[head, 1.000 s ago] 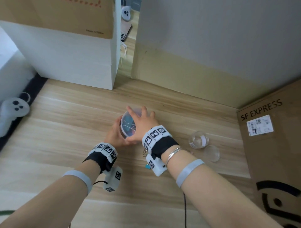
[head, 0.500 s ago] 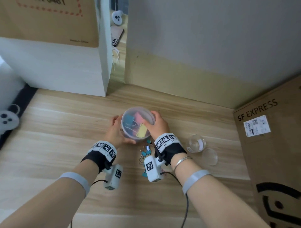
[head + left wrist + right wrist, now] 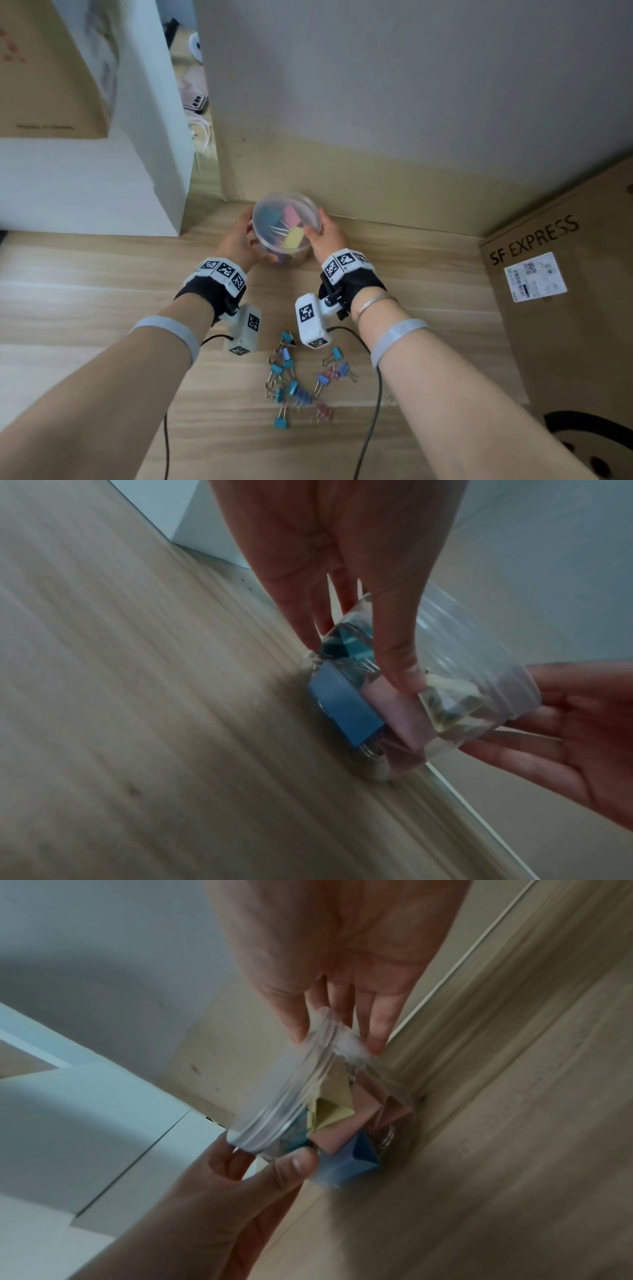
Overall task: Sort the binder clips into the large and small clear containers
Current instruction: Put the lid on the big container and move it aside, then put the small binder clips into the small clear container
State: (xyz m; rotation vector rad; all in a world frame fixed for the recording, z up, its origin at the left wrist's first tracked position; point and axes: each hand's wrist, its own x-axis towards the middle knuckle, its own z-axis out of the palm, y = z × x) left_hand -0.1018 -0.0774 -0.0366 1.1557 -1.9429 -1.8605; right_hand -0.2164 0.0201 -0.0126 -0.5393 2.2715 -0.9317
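Observation:
A large clear container [image 3: 287, 222] holding large blue, pink and yellow binder clips [image 3: 342, 712] is tilted with its mouth toward me, its base low by the wall. My left hand [image 3: 244, 236] grips its left side, thumb and fingers curled round the wall [image 3: 358, 660]. On the other side my right hand [image 3: 324, 233] holds it, thumb and fingers pinching the threaded rim [image 3: 337, 1035]. Several small blue and pink binder clips [image 3: 298, 380] lie loose on the floor between my forearms. The small container is out of view.
I see a wooden floor [image 3: 85, 308] ending at a wall with a beige skirting [image 3: 394, 192] just behind the container. A white box [image 3: 102, 178] stands at the back left. A cardboard SF EXPRESS box [image 3: 555, 291] is on the right. Wrist-camera cables trail near the clips.
Both hands carried the large container away from me to the wall. My right hand went from covering its mouth to holding its right side. The small clip pile now shows behind my wrists.

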